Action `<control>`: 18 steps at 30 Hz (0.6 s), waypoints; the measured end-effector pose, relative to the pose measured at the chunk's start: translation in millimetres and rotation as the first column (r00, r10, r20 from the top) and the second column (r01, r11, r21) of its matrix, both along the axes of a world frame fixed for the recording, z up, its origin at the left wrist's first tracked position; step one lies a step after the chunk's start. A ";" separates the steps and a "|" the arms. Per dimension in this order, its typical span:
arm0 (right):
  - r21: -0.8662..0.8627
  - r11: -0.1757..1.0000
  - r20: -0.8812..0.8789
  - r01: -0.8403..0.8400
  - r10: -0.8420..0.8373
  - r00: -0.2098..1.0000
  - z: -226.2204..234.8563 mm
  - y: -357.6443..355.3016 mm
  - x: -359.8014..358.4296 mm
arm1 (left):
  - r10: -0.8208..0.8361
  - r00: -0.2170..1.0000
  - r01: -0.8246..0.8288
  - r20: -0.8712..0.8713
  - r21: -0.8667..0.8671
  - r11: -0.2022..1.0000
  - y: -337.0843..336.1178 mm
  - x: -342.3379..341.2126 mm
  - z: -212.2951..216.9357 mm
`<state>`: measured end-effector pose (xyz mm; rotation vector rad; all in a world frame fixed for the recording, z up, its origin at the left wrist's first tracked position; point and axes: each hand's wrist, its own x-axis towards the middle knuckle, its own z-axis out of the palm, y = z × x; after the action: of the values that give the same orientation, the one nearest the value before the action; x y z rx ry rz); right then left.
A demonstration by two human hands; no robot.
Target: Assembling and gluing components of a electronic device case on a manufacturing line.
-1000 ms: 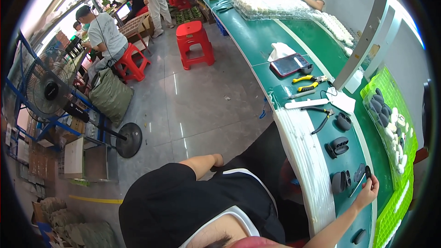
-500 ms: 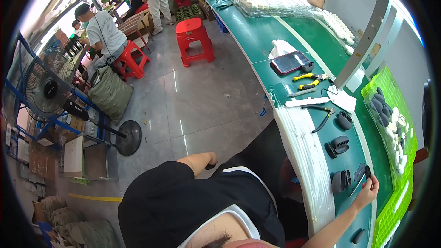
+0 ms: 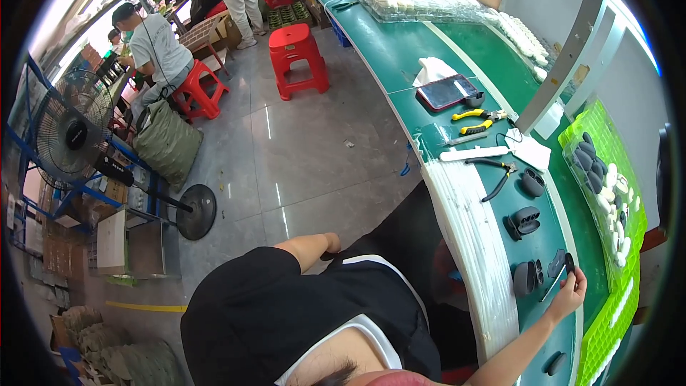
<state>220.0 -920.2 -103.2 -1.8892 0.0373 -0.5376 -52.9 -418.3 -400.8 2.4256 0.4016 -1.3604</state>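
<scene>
At the right edge of the green workbench [image 3: 468, 221], my right hand [image 3: 569, 293] pinches a small black oval piece [image 3: 569, 261] between its fingertips. A thin light-coloured stick [image 3: 551, 286] slants beside those fingers; I cannot tell whether they touch it. Next to it are a dark flat piece [image 3: 556, 263] and an open dark earbud case [image 3: 527, 279]. Two more dark cases, one open [image 3: 524, 222] and another [image 3: 532, 182], sit farther up the bench. My left hand [image 3: 331, 244] is low by my lap, fingers curled; what it holds, if anything, is hidden.
Black-handled cutters [image 3: 498, 175], yellow-handled pliers [image 3: 477, 121] and a phone [image 3: 446, 93] lie farther along. Clear plastic strips [image 3: 475, 257] line the near edge. A green tray [image 3: 636, 243] with dark and white pieces stands right. A fan [image 3: 78, 132] and red stools [image 3: 299, 64] are left.
The whole view has shifted slightly. My right hand keeps its pinch on the black oval piece in nearly the same spot. My left hand stays low by my lap.
</scene>
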 end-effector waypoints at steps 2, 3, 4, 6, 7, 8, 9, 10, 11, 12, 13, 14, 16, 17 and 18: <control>-0.008 1.000 -0.004 0.009 -0.009 1.000 0.7 0.0 -0.8 | 0.021 1.000 -0.021 -0.019 0.000 1.000 -1.2 0.2 8.9; -0.009 1.000 -0.003 0.004 -0.004 1.000 0.6 -0.5 -1.2 | 0.043 0.998 -0.043 -0.039 -0.001 0.999 -1.5 0.4 13.7; -0.010 1.000 -0.003 -0.001 0.001 1.000 0.7 -0.7 -1.5 | 0.041 0.998 -0.041 -0.037 0.000 0.999 -3.3 -0.6 19.3; -0.007 1.000 0.002 0.004 -0.004 1.000 1.9 1.7 -2.7 | 0.077 0.997 -0.077 -0.023 0.004 0.997 -6.9 -3.9 27.7; -0.006 1.000 0.006 0.009 -0.009 1.000 2.6 2.6 -3.0 | 0.076 0.997 -0.076 -0.023 0.006 0.997 -4.0 -2.4 22.0; -0.006 1.000 0.005 0.006 -0.006 1.000 3.8 3.5 -3.8 | 0.037 0.999 -0.037 -0.039 0.003 0.999 -0.7 -3.0 14.2; -0.005 1.000 0.000 0.006 -0.006 1.000 5.3 4.3 -4.4 | -0.003 0.998 0.003 -0.055 -0.001 1.000 1.1 -4.7 9.1; -0.003 1.000 -0.006 0.005 -0.005 1.000 6.0 5.2 -5.1 | 0.000 0.998 0.000 -0.057 -0.002 1.000 1.3 -8.2 5.7; -0.004 1.000 -0.004 0.007 -0.007 1.000 4.6 4.3 -3.8 | -0.013 0.999 0.013 -0.052 -0.001 1.000 0.6 -6.9 6.4; -0.005 1.000 0.007 0.004 -0.004 1.000 1.2 2.3 -2.0 | -0.026 0.999 0.026 -0.048 0.000 1.000 0.0 -5.5 6.5; -0.007 1.000 0.018 0.001 -0.001 1.000 -1.0 0.2 -0.5 | -0.027 0.999 0.027 -0.045 0.000 1.000 -1.1 -4.5 5.5; -0.006 1.000 0.018 0.000 0.000 1.000 -2.2 -1.0 0.2 | -0.062 0.997 0.062 -0.054 -0.016 0.998 -2.0 -6.1 4.2; -0.007 1.000 0.007 -0.008 0.008 1.000 -4.0 -2.1 1.0 | -0.097 0.993 0.095 -0.062 -0.032 0.995 -2.0 -6.4 3.7; -0.006 1.000 0.007 -0.011 0.011 1.000 -3.6 -1.3 0.9 | -0.127 0.990 0.124 -0.064 -0.042 0.991 -2.3 -4.7 3.8; 0.000 1.000 0.005 -0.003 0.003 1.000 -2.2 -0.4 0.1 | -0.157 0.985 0.154 -0.066 -0.053 0.987 -2.3 -4.0 3.7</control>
<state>220.1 -920.6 -105.4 -1.8876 0.0309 -0.5400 -56.9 -420.6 -397.1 2.4192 0.1975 -1.5044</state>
